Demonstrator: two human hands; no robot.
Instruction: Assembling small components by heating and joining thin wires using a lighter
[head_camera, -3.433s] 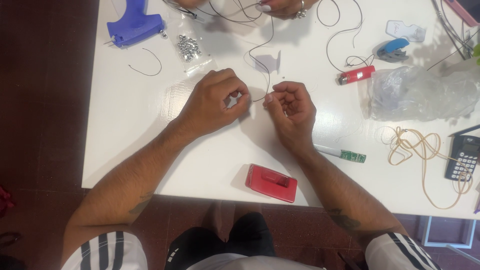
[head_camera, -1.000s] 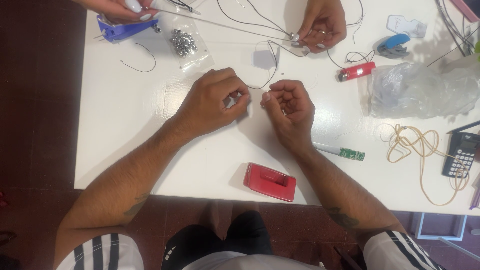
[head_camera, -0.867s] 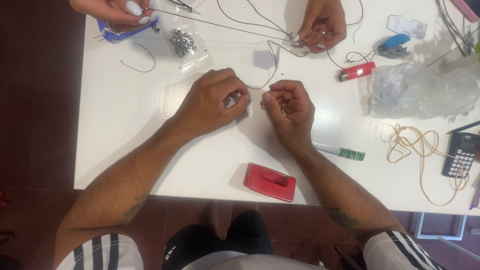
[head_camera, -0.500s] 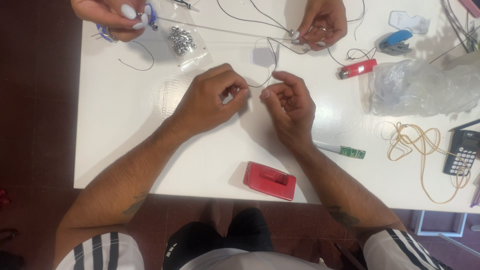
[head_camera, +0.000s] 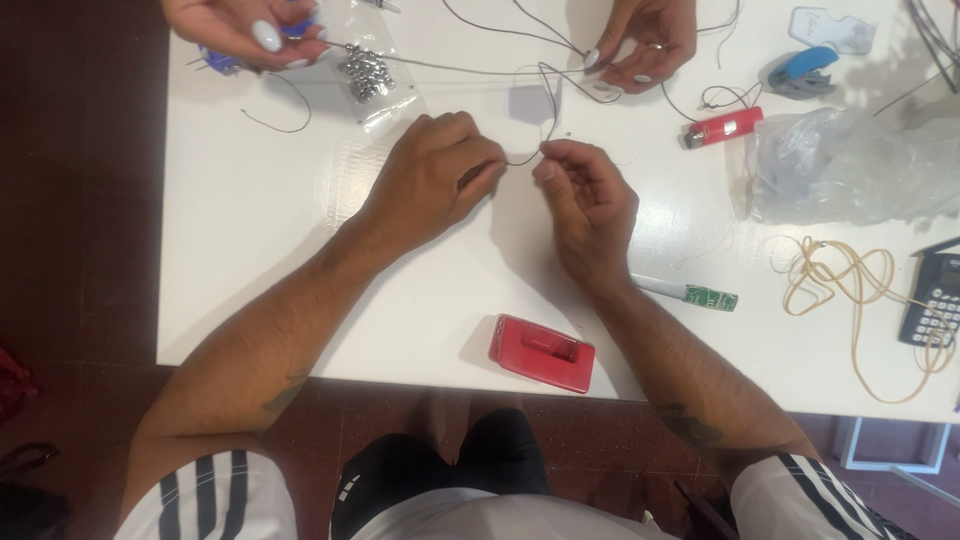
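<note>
Both hands (head_camera: 520, 180) pinch thin dark cord (head_camera: 524, 160) above red case (head_camera: 542, 353)

A thin dark cord (head_camera: 525, 158) sags in a short curve between the left hand (head_camera: 435, 175) and the right hand (head_camera: 585, 195) — each pinches one end just above the white table. From the right hand's pinch the cord climbs away across the tabletop.

The white table (head_camera: 260, 250) carries many small things. A red case (head_camera: 541, 353) lies below the fingers (head_camera: 545, 170), near the table edge. To their right lie a red lighter (head_camera: 722, 127), a clear plastic bag (head_camera: 850, 165) and a tan cord (head_camera: 850, 290).
</note>
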